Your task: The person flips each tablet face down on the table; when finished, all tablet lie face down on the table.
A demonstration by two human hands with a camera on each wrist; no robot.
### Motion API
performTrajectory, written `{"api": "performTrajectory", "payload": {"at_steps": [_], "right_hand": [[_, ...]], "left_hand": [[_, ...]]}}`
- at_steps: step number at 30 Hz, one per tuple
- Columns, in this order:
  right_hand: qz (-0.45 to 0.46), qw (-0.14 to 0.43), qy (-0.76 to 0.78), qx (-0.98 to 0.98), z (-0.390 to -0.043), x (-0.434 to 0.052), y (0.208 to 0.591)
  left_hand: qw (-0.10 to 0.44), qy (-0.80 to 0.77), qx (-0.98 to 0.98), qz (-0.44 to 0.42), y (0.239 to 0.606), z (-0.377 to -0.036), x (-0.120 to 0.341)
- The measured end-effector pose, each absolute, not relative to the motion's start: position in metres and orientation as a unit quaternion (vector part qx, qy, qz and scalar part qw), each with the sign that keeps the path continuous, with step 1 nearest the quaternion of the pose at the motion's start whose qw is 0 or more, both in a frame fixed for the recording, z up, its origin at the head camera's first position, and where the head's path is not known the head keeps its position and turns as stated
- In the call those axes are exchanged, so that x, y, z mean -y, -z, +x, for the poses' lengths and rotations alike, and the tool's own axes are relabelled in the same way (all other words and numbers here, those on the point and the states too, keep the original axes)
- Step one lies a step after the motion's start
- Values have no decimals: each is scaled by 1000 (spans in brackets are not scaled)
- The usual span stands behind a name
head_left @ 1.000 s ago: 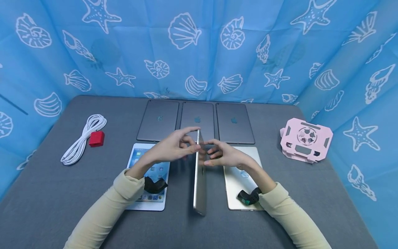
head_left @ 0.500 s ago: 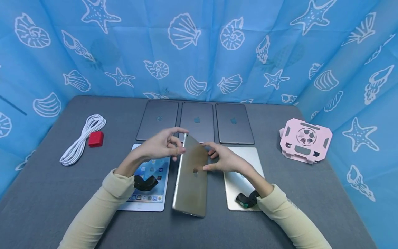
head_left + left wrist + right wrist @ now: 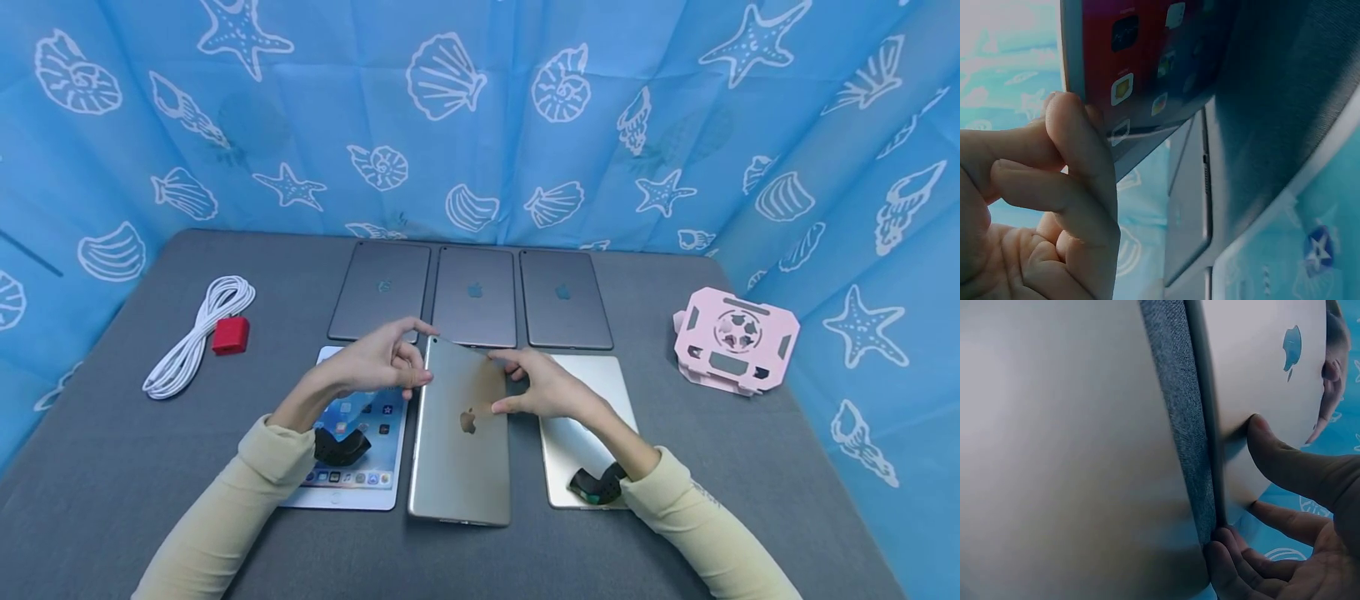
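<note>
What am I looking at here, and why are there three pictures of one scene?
A person works at a grey table with bare hands; no machine. The wide picture comes from a head-worn camera, the two close-ups from cameras strapped on each wrist. The left hand and right hand pinch the far end of a silver tablet, logo side up, tilted over the table. Around it lie three dark grey tablets, a lit white tablet, a pale gold tablet, a coiled white cable and a pink plastic stand.
</note>
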State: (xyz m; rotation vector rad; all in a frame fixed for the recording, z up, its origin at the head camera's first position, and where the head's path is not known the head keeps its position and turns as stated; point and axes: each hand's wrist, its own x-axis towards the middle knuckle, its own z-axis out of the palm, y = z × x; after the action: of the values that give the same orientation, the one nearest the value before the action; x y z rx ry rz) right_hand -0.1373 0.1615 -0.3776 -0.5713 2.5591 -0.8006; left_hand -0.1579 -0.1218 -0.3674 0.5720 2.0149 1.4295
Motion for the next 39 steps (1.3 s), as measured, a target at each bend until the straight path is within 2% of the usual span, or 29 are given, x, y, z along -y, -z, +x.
{"api": "performTrajectory", "payload": {"at_steps": [22,31,39], "right_hand": [[-183,186,254,-931,-138,-159,376],[-170,181,239,-939,-145,-159,380],[-145,192,236,-942,-148,-160,380]], "left_hand": [[309,-476,-799,197,395,-161,124],[252,-412,-845,229,404,-162,115],[231,-363,-878,211,401,-164,107]]}}
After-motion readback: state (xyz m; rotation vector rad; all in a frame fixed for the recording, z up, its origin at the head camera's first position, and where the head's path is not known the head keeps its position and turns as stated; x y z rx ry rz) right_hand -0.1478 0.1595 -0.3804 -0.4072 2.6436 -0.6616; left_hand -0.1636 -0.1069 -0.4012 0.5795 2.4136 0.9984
